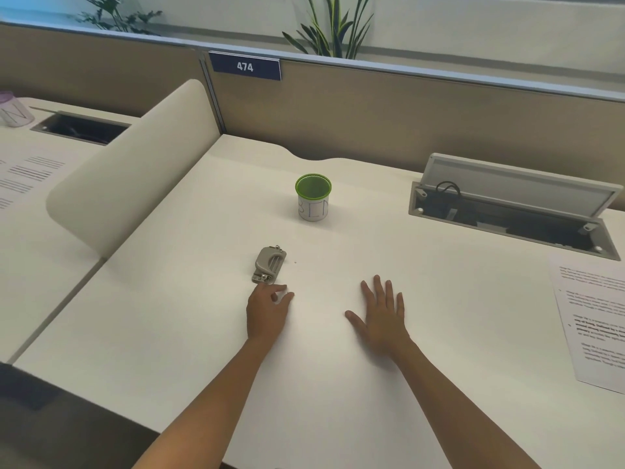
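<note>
A small grey hole punch (269,264) lies on the white desk (176,299), left of centre. My left hand (267,313) rests on the desk just below it, fingers loosely bent, fingertips close to its near end and holding nothing. My right hand (382,316) lies flat on the desk to the right, fingers spread and straight. Farther back stands a white cup (313,198) with a green mesh rim and handwritten letters on its side.
An open cable hatch (514,211) with its lid raised sits at the back right. A printed sheet (595,319) lies at the right edge. A rounded cream divider (135,170) separates the neighbouring desk on the left. A brown partition (406,106) runs along the back.
</note>
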Demonstrator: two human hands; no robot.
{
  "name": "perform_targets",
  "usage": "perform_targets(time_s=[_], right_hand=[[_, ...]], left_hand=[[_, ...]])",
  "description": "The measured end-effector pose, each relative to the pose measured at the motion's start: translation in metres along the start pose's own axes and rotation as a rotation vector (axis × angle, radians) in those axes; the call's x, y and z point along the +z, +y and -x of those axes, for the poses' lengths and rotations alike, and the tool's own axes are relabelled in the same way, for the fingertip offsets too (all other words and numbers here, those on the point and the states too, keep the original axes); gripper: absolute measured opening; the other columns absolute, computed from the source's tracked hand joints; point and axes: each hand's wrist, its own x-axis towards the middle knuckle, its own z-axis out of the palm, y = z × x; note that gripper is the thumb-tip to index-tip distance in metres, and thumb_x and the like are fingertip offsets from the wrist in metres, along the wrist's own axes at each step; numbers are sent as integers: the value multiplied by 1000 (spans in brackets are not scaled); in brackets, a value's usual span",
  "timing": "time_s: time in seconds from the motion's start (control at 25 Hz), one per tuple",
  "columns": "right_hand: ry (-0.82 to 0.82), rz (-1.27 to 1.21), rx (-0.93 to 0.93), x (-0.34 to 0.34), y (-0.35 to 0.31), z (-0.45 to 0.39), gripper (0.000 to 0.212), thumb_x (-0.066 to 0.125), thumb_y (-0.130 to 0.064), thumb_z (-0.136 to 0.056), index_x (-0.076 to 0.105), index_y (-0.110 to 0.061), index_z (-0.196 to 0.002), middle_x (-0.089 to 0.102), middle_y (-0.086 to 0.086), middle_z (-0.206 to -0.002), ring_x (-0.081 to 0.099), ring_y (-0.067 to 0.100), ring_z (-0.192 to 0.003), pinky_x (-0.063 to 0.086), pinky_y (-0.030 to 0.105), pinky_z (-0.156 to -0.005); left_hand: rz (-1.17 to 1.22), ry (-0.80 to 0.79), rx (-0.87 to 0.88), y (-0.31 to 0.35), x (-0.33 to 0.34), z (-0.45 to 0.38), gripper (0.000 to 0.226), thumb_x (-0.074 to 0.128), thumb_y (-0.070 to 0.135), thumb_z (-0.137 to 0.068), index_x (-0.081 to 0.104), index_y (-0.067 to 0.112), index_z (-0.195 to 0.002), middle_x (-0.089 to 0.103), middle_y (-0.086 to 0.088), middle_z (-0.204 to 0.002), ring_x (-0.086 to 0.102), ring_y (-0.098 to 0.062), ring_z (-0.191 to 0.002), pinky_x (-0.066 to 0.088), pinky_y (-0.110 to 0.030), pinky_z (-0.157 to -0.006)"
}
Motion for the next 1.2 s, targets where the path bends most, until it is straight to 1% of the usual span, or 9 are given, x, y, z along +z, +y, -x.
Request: perform_targets(time_s=[0.24,0.44,0.52,0.6,0.68,0.76,0.88,1.0,1.2], right_hand=[[-10,3,7,-1,-1,-1,83,30,-68,-98,-1,-25,-162,-20,2,-170,-21,27,-156,-13,50,-126],[-15,-32,13,-2,-3,-2,84,35,-66,-98,2,-23,-163,-16,4,-171,-18,29,-157,-11,51,-126],[32,-75,15,-5,-8,-4,83,43,-63,-97,13,-21,-162,-5,6,-171,-9,31,-158,-9,49,-125],[111,-148,-14,-9,-17,-8,75,55,-54,-96,31,-16,-156,17,8,-168,8,32,-156,3,45,-126],[167,-233,-72,-14,-31,-18,59,65,-39,-95,47,-12,-144,40,8,-153,32,30,-145,26,40,-118],[159,-342,-102,-17,-49,-30,44,67,-24,-94,55,-7,-133,51,9,-136,46,30,-128,38,33,-104],[55,-432,-159,-24,-78,-54,35,67,-10,-92,59,-1,-125,56,15,-123,56,30,-114,41,29,-96],[-8,-461,-198,-28,-103,-79,32,70,-8,-90,63,0,-120,59,18,-118,57,27,-100,43,29,-90],[44,-560,-117,-26,-128,-107,25,75,-12,-87,70,-1,-108,66,17,-107,61,26,-94,45,31,-83]], left_hand=[[-48,-14,-20,5,0,-6,9,75,16,-86,79,11,-92,66,-9,-83,63,-26,-81,51,-35,-78],[-104,-27,-7,6,2,-6,7,70,17,-89,75,13,-87,67,-5,-83,63,-24,-82,49,-34,-72],[-138,-35,2,4,5,-5,7,65,18,-92,71,13,-89,66,-2,-89,61,-21,-87,47,-33,-71],[-161,-52,31,-1,6,-4,7,62,16,-94,67,13,-90,65,-1,-93,57,-20,-91,46,-33,-73],[-152,-64,79,-8,5,-5,5,62,11,-93,65,10,-89,64,-2,-90,56,-21,-90,43,-30,-74],[-107,-74,117,-13,2,-4,6,63,7,-92,65,10,-87,63,0,-84,55,-20,-84,40,-26,-72],[-33,-125,61,-14,-4,-8,8,63,6,-93,65,11,-88,62,2,-82,55,-14,-76,40,-15,-67],[82,-184,-39,-14,-11,-11,7,61,10,-96,64,14,-91,63,5,-87,55,-4,-76,42,-6,-67],[266,-266,-121,-11,-27,-13,8,58,11,-100,64,12,-95,61,7,-84,54,-7,-79,41,-15,-73]])
